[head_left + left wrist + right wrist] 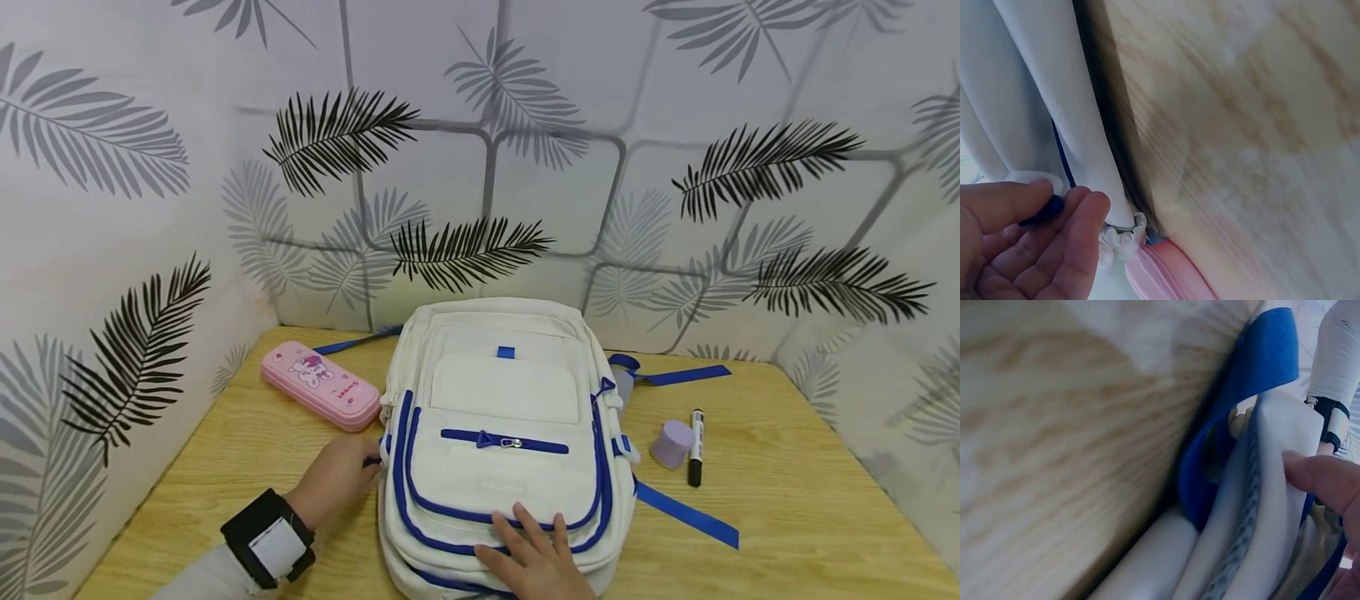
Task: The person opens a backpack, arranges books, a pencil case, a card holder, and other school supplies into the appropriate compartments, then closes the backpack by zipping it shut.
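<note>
A white backpack (504, 392) with blue trim lies on the wooden table, front side up. At its left side my left hand (337, 479) pinches a small blue strap end (1044, 211) between thumb and fingers, close to a white buckle (1038, 179). My right hand (536, 558) rests on the lower front of the backpack, fingers spread. In the right wrist view its thumb (1319, 475) lies against the white fabric, near a loop of blue webbing (1266, 353). A blue zipper (504, 442) crosses the front pocket.
A pink pencil case (322, 385) lies left of the backpack. To the right are a small purple cylindrical object (672, 443) and a black-and-white marker (697, 448). Blue straps (688, 515) stick out from the backpack's sides. Leaf-patterned walls (555, 192) enclose the table (795, 500).
</note>
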